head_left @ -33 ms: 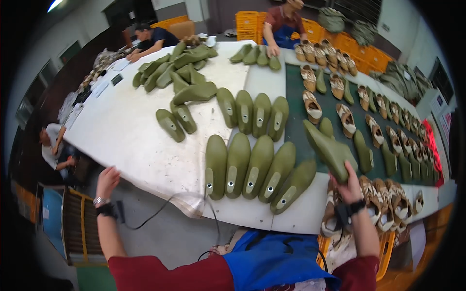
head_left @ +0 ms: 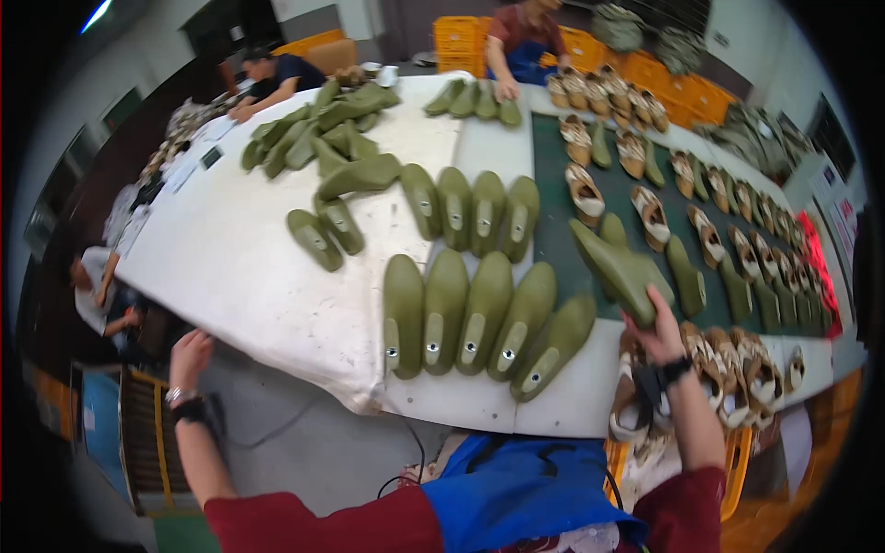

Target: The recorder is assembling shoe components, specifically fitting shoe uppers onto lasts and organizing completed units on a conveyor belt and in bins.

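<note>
My right hand [head_left: 660,334] is closed round the heel end of a green shoe last [head_left: 619,269], holding it tilted over the right part of the table. Just behind it, another green last [head_left: 612,230] is partly hidden. My left hand [head_left: 191,358] hangs off the table's near left edge, its fingers curled and nothing visible in them. Between my hands, a row of green lasts [head_left: 446,313] lies on the white top, with a second row [head_left: 487,214] behind. Tan and white shoes [head_left: 651,217] stand among lasts on the dark green mat [head_left: 564,249].
A heap of lasts [head_left: 318,129] lies on the white sheet [head_left: 277,267] at the far left. Shoes [head_left: 733,382] crowd the near right corner. Across the table, a person's hand [head_left: 506,89] touches lasts. Other people sit at left. Orange crates [head_left: 456,41] stand behind.
The whole view has shifted slightly. My left hand sits a little lower and farther left. My right hand still grips the same shoe last, held almost as before.
</note>
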The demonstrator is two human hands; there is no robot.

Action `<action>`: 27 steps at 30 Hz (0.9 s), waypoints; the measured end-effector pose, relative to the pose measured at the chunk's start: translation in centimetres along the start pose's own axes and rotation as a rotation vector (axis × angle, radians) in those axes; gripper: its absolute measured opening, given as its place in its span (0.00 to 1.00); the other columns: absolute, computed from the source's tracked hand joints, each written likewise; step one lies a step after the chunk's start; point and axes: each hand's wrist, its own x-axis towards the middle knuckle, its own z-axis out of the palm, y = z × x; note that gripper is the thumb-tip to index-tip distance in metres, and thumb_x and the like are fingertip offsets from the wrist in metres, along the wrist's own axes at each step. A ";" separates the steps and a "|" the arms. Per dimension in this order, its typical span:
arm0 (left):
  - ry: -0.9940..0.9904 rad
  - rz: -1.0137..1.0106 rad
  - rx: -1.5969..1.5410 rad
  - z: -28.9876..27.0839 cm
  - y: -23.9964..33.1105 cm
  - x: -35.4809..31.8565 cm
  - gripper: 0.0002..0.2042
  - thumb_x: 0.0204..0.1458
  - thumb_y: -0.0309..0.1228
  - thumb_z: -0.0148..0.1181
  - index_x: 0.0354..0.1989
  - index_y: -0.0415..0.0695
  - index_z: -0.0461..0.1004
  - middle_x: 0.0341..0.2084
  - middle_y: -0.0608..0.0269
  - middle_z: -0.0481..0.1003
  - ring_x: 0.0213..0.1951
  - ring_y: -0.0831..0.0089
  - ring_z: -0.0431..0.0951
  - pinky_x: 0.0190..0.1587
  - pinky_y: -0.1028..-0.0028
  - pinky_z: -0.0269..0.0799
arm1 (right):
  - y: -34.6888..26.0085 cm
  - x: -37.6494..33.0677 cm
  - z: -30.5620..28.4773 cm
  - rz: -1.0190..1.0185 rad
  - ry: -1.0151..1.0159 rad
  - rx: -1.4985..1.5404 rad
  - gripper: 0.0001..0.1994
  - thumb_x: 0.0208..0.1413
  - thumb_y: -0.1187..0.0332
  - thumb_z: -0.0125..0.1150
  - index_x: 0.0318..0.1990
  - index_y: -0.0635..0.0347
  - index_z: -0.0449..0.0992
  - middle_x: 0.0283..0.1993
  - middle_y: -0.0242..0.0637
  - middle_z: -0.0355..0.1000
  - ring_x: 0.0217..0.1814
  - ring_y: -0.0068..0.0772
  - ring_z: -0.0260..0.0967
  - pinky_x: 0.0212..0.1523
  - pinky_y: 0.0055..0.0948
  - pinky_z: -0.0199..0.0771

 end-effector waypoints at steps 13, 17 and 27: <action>0.278 0.324 0.740 0.4 -10.4 6.8 0.20 0.48 0.32 0.57 0.47 0.32 0.66 0.39 0.54 0.70 0.39 0.74 0.70 0.41 0.76 0.67 | 3.0 18.8 6.4 -0.366 0.062 -1.582 0.37 0.40 0.53 0.60 0.56 0.65 0.56 0.47 0.55 0.67 0.48 0.50 0.67 0.49 0.37 0.66; 0.152 0.160 0.925 12.8 -12.0 8.6 0.33 0.50 0.48 0.50 0.58 0.35 0.54 0.55 0.39 0.57 0.58 0.49 0.56 0.58 0.61 0.52 | 3.6 17.7 9.6 -0.295 0.109 -1.681 0.33 0.46 0.58 0.55 0.57 0.64 0.53 0.45 0.55 0.68 0.48 0.52 0.66 0.49 0.40 0.66; 0.350 -0.063 1.216 22.1 -9.5 4.4 0.29 0.54 0.54 0.35 0.62 0.52 0.50 0.63 0.53 0.45 0.63 0.55 0.45 0.58 0.45 0.41 | 4.5 19.6 9.9 -0.402 0.050 -1.709 0.22 0.41 0.65 0.55 0.42 0.71 0.63 0.39 0.58 0.69 0.44 0.53 0.68 0.46 0.41 0.68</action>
